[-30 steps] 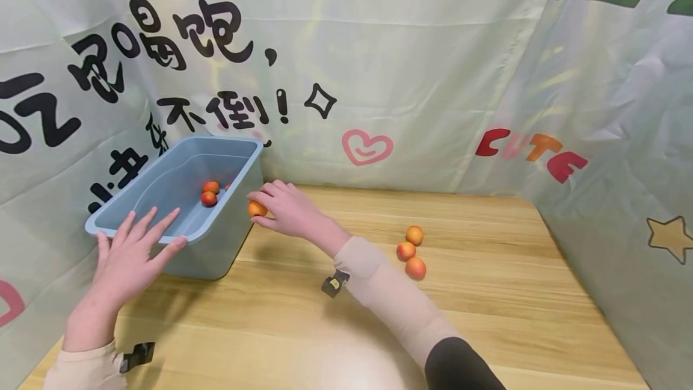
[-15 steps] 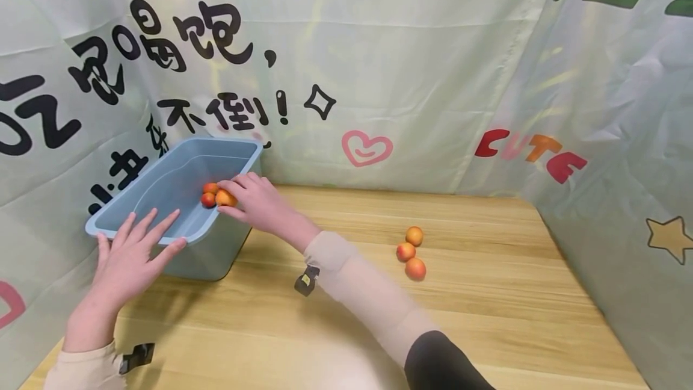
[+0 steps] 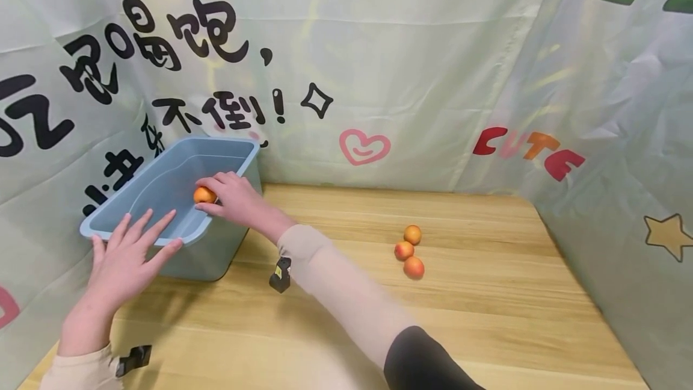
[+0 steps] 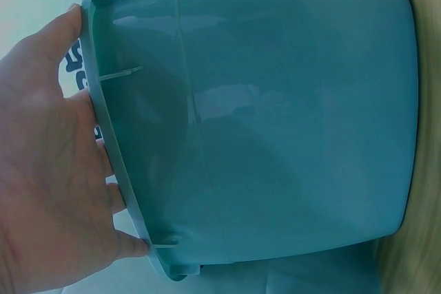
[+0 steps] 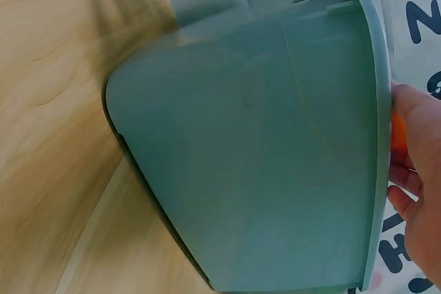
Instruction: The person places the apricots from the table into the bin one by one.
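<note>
My right hand (image 3: 238,198) reaches over the right rim of a light blue plastic bin (image 3: 208,251), its fingers and thumb around an orange apricot (image 3: 204,195). In the right wrist view a sliver of the apricot (image 5: 399,132) shows between the hand and the bin's rim. The red-orange fruits inside the bin are hidden behind this hand and apricot. My left hand (image 3: 121,263) lies at the bin's near rim with its fingers straight and spread. The left wrist view shows those fingertips right at the rim of the bin (image 4: 275,115).
Three more apricots (image 3: 414,268) lie close together on the wooden table (image 3: 487,306), right of the bin. Printed cloth (image 3: 422,77) hangs behind and on both sides, near the bin's back and left.
My right hand has carried the apricot leftward from beside the bin to over its inside. The left hand has stayed at the near rim. The three table apricots lie as before.
</note>
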`<state>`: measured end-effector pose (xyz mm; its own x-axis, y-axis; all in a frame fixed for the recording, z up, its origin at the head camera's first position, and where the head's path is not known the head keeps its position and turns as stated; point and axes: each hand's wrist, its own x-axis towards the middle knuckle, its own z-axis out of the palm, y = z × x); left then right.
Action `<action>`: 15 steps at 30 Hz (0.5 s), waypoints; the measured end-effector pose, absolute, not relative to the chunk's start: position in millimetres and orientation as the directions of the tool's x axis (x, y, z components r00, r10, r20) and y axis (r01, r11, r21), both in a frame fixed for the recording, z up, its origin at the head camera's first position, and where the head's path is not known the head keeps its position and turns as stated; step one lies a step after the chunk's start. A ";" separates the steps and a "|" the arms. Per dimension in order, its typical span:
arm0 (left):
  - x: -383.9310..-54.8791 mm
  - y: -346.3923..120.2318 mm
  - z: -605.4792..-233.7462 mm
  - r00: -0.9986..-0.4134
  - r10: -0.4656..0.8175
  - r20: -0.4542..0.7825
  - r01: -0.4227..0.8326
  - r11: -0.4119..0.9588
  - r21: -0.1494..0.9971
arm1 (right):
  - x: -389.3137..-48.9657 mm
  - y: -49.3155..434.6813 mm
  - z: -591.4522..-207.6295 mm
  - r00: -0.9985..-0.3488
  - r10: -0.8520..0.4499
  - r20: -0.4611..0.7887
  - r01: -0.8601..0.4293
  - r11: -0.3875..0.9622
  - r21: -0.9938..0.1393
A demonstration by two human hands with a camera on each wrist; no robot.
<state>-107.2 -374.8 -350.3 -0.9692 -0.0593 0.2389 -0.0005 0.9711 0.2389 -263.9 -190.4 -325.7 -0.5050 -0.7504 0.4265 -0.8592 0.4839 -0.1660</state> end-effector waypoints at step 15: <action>-106.0 -374.7 -349.8 -0.968 -0.057 0.244 0.002 0.972 0.235 | -266.0 -188.9 -335.7 -0.533 -0.708 0.463 -0.844 0.478 -0.242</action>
